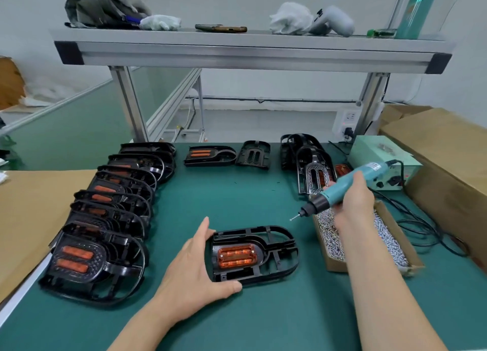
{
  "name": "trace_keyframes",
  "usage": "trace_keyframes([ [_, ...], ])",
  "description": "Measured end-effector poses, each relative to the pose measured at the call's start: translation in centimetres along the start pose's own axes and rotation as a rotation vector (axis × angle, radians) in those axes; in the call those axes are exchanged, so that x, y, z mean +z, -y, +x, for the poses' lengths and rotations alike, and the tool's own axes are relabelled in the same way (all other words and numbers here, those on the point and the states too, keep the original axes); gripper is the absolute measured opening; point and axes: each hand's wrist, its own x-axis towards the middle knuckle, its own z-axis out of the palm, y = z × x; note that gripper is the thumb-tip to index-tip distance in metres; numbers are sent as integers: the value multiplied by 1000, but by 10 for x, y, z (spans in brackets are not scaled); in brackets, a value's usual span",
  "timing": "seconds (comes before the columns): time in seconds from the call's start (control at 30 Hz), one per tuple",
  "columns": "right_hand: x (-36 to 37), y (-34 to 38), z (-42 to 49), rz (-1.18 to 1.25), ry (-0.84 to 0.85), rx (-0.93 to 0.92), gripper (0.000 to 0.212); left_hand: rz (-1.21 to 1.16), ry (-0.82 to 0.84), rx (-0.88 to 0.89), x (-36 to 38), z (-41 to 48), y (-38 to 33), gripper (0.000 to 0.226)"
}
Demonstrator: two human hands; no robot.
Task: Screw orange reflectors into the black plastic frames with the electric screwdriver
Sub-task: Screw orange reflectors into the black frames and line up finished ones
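A black plastic frame (279,250) lies flat on the green mat in front of me with an orange reflector (237,256) seated in its left half. My left hand (195,269) holds the frame's left end, fingers along its far corner and thumb at its near edge. My right hand (353,200) grips a teal electric screwdriver (350,184) above the mat, up and right of the frame. Its bit points down-left with a small screw (293,218) on the tip, clear of the frame.
A row of several frames with reflectors (105,219) overlaps at the left. More frames (210,154) lie at the back, a stack (308,161) at back right. A cardboard tray of screws (390,237), the power unit (379,161), cables and large boxes (448,153) fill the right.
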Motion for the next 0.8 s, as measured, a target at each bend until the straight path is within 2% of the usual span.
trace_keyframes([
  [0.2, -21, -4, 21, -155, -61, 107, 24, -34, -9, 23, 1, 0, 0, 136],
  [0.33, -25, -12, 21, -305, -66, 94, 28, -190, -46, 12, -1, -4, 3, 131],
  [0.5, -33, -18, 16, -478, -147, -102, 48, -412, -140, 28, -4, -5, 4, 118],
  [0.57, -36, -19, 9, -610, -185, -240, 66, -470, -159, 30, -5, -5, 4, 112],
  [0.63, -38, -19, -4, -699, -185, -434, 71, -495, -167, 33, -4, -5, 5, 108],
  [0.7, -33, -18, -24, -801, -95, -651, 64, -498, -168, 28, -3, -5, 7, 103],
  [0.73, -29, -17, -35, -872, 31, -752, 61, -495, -171, 22, -3, -4, 9, 100],
  [0.8, -21, -17, -57, -1042, 449, -879, 65, -516, -188, -15, -4, -1, 11, 95],
])
